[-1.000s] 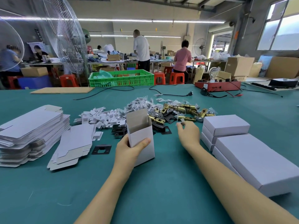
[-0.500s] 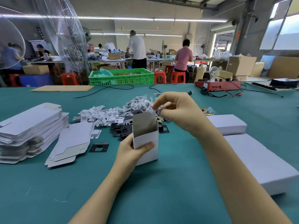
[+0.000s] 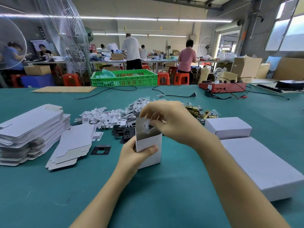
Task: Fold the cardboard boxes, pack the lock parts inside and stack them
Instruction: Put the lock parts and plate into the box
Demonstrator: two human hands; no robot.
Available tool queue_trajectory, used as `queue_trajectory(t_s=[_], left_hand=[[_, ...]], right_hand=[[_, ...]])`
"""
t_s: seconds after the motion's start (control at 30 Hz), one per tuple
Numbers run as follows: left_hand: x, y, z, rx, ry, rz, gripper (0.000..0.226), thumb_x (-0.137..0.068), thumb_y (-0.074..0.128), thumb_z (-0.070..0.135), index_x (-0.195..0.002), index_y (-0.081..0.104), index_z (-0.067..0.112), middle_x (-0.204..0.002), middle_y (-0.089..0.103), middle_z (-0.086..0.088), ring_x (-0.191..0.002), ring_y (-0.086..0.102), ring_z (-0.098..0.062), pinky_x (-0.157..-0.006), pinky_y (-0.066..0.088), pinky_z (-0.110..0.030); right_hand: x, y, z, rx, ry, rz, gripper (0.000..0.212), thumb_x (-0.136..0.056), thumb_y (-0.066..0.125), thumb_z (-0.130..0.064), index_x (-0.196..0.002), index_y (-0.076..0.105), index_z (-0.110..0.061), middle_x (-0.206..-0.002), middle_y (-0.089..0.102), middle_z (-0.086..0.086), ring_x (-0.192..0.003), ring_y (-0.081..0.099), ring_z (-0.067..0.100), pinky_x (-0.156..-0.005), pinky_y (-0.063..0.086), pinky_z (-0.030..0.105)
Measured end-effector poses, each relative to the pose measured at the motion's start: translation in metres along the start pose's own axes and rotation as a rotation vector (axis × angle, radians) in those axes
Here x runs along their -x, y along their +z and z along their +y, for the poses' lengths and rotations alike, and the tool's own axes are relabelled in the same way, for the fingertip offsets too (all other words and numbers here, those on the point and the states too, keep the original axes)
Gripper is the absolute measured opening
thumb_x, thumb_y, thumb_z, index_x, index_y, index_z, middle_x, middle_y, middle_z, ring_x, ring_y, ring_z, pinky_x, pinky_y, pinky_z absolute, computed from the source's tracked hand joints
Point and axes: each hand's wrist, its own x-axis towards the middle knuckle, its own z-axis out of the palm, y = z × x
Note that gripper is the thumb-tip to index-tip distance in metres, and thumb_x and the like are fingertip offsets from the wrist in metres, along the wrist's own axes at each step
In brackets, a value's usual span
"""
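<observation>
My left hand [image 3: 134, 156] grips a small white cardboard box [image 3: 150, 148] that stands upright on the green table with its top open. My right hand [image 3: 171, 120] hovers over the opening and pinches a small clear bag of lock parts [image 3: 148, 125], which hangs into the box mouth. Behind the box lie black metal plates [image 3: 122, 132], white card inserts [image 3: 100, 117], bagged screws [image 3: 137, 104] and brass latches [image 3: 199, 111]. One black plate [image 3: 100, 149] lies alone to the left.
Flat unfolded box blanks sit in a tall stack [image 3: 31, 129] at the left, with a smaller pile [image 3: 72, 145] beside it. Closed white boxes [image 3: 228, 127] and a long row of them [image 3: 263, 163] lie at the right. A green crate [image 3: 125, 78] and red device [image 3: 222, 87] stand at the far edge.
My right hand picked up a bagged part from the pile, carried it back toward me and lowered it into the mouth of the box. The left hand has kept its hold on the box.
</observation>
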Motion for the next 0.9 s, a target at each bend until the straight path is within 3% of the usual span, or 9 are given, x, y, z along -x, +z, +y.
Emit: queue_trajectory(t_s=[0.13,0.27,0.4,0.63,0.8,0.9], left_hand=[[0.001,0.0,0.0,-0.013,0.002,-0.007,0.032,-0.063,0.08,0.022,-0.092,0.071,0.031,-0.087,0.075,0.008,-0.077,0.068,-0.003,-0.063,0.051,-0.015],[0.0,0.0,0.002,-0.043,-0.001,-0.007,0.027,-0.064,0.079,0.024,-0.087,0.072,0.036,-0.085,0.075,0.009,-0.075,0.067,-0.003,-0.061,0.05,-0.015],[0.0,-0.001,0.002,-0.06,0.003,-0.01,0.029,-0.064,0.078,0.027,-0.085,0.071,0.046,-0.086,0.074,0.01,-0.075,0.066,-0.003,-0.062,0.052,-0.016],[-0.001,-0.002,-0.001,-0.088,0.01,-0.005,0.028,-0.066,0.078,0.028,-0.087,0.07,0.045,-0.088,0.075,0.009,-0.078,0.067,-0.004,-0.065,0.053,-0.019],[-0.003,-0.003,-0.003,-0.069,0.01,-0.008,0.03,-0.065,0.078,0.027,-0.088,0.071,0.045,-0.09,0.075,0.009,-0.079,0.068,-0.005,-0.065,0.054,-0.019],[-0.004,-0.003,-0.004,-0.072,0.013,-0.005,0.026,-0.065,0.079,0.026,-0.088,0.072,0.037,-0.088,0.075,0.006,-0.078,0.067,-0.005,-0.064,0.053,-0.018]], right_hand=[[-0.001,0.01,0.001,-0.023,-0.062,0.023,0.025,-0.081,0.059,0.012,-0.099,0.068,-0.002,-0.087,0.07,0.007,-0.077,0.058,0.013,-0.071,0.045,0.015],[-0.002,0.016,0.004,-0.04,-0.064,0.01,0.023,-0.082,0.06,0.011,-0.099,0.068,-0.002,-0.089,0.07,0.005,-0.076,0.056,0.007,-0.071,0.043,0.008],[-0.003,0.022,0.007,-0.039,-0.045,0.025,0.022,-0.084,0.06,0.009,-0.102,0.068,-0.002,-0.092,0.07,0.008,-0.082,0.061,0.014,-0.075,0.048,0.019],[-0.003,0.024,0.007,0.002,-0.01,0.034,0.016,-0.082,0.061,0.007,-0.095,0.068,-0.001,-0.085,0.068,0.009,-0.075,0.056,0.015,-0.072,0.046,0.03],[-0.004,0.027,0.008,0.031,0.039,0.139,0.014,-0.085,0.059,0.005,-0.097,0.065,0.002,-0.092,0.066,0.012,-0.086,0.059,0.025,-0.078,0.045,0.034],[-0.003,0.031,0.007,0.045,0.03,0.087,0.013,-0.084,0.059,0.004,-0.095,0.066,0.0,-0.09,0.067,0.011,-0.085,0.059,0.024,-0.078,0.046,0.038]])
